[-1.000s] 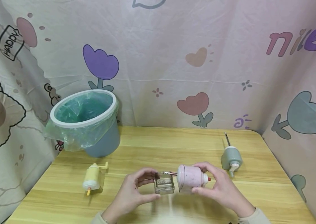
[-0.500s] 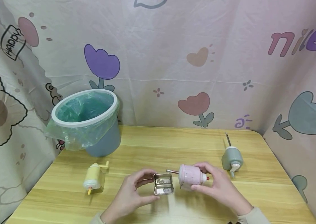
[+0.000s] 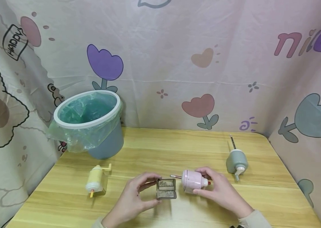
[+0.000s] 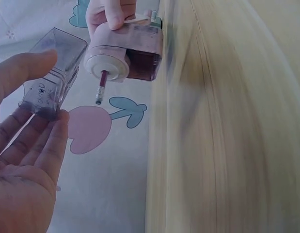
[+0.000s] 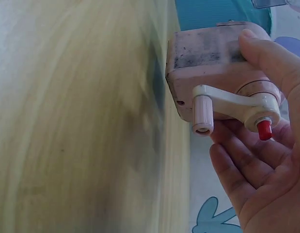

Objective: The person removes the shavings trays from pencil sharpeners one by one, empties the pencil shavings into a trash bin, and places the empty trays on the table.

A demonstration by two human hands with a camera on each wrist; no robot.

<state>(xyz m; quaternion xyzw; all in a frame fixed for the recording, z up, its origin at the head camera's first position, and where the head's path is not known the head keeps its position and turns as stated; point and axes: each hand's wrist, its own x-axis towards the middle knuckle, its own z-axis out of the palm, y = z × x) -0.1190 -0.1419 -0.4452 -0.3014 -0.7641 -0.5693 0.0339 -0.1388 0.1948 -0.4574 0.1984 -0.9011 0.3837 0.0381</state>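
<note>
A pink crank pencil sharpener (image 3: 193,180) lies in the grip of my right hand (image 3: 220,190), a pencil (image 4: 102,83) sticking out of its white front. In the right wrist view its crank handle (image 5: 203,114) and a red tip (image 5: 264,130) show at the back. My left hand (image 3: 134,194) holds a clear, smudged shavings drawer (image 3: 166,189) between thumb and fingers, its hollow side facing the head camera. The drawer is apart from the sharpener, just left of it. In the left wrist view a dark open slot (image 4: 142,64) shows in the sharpener's body.
A yellow sharpener (image 3: 95,180) stands at the left on the wooden table (image 3: 160,152). A grey-green sharpener (image 3: 237,161) with a pencil in it stands at the right. Behind the yellow one is a blue bin (image 3: 109,144) with a green liner bag (image 3: 86,139).
The drawer has tilted in my left hand, so its hollow side now faces the head camera more. The pink sharpener has shifted slightly down in the head view.
</note>
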